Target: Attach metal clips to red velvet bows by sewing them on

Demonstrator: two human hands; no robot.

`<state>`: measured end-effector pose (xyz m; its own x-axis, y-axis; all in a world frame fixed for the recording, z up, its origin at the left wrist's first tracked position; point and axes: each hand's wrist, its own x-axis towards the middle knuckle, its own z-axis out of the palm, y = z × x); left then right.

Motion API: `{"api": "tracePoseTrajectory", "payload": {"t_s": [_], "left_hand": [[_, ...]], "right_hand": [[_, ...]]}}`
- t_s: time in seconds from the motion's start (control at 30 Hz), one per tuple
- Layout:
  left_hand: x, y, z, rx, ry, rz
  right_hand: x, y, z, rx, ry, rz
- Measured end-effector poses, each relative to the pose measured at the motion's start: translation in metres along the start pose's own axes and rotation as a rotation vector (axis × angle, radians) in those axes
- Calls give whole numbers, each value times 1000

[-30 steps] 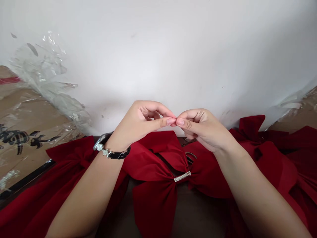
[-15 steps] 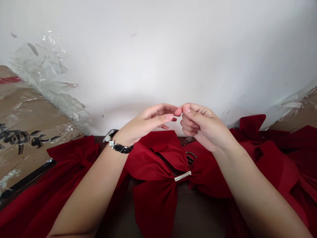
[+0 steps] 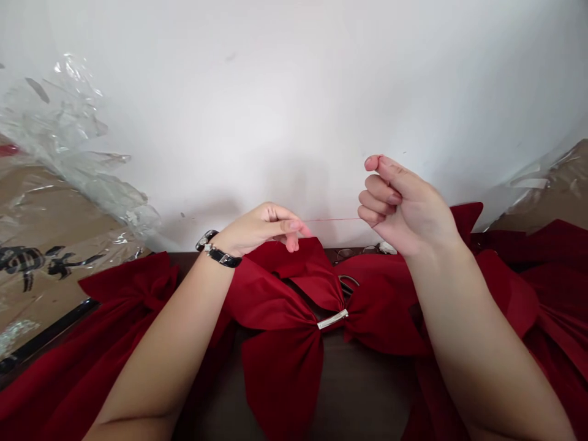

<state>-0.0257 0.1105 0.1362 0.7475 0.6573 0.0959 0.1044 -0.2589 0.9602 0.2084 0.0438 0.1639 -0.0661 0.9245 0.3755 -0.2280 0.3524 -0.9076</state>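
A thin red thread point(image 3: 331, 220) runs taut between my two hands above the table. My left hand point(image 3: 264, 229), with a black watch on its wrist, pinches one end with thumb and forefinger. My right hand point(image 3: 404, 205) is raised higher, fingers curled shut around the other end. Below them lies a large red fabric bow point(image 3: 285, 318) held at its middle by a silver metal clip point(image 3: 332, 319).
More red bows lie at the left point(image 3: 128, 288) and at the right point(image 3: 528, 275). Crumpled clear plastic point(image 3: 78, 159) over brown cardboard point(image 3: 41, 245) stands at the left. Scissors handles point(image 3: 349, 283) show behind the bow. A white wall closes the back.
My hands, fingertips touching a second ago, have drawn apart. The right hand rose up and to the right, and the red thread now stretches between them.
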Motion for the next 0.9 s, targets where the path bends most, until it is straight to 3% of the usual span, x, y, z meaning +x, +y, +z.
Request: {"api": "tracePoseTrajectory", "payload": {"t_s": [0.17, 0.33, 0.43, 0.57, 0.67, 0.77, 0.9], "left_hand": [[-3, -3, -13, -34, 166, -4], [-6, 0, -15, -14, 222, -15], [-3, -2, -14, -129, 290, -2], [2, -2, -2, -413, 368, 50], [4, 2, 12, -548, 320, 80], [2, 9, 24, -565, 306, 81], [-2, 18, 34, -574, 388, 76]], "right_hand": [[-2, -14, -17, -77, -27, -14], [-12, -27, -30, -138, -204, -24], [-21, -35, -27, -262, -422, -3], [-31, -40, -6, -502, -975, 40], [-34, -35, 10, -588, -1300, 57], [-31, -23, 19, -603, -1407, 60], [-25, -9, 21, -633, -1408, 130]]}}
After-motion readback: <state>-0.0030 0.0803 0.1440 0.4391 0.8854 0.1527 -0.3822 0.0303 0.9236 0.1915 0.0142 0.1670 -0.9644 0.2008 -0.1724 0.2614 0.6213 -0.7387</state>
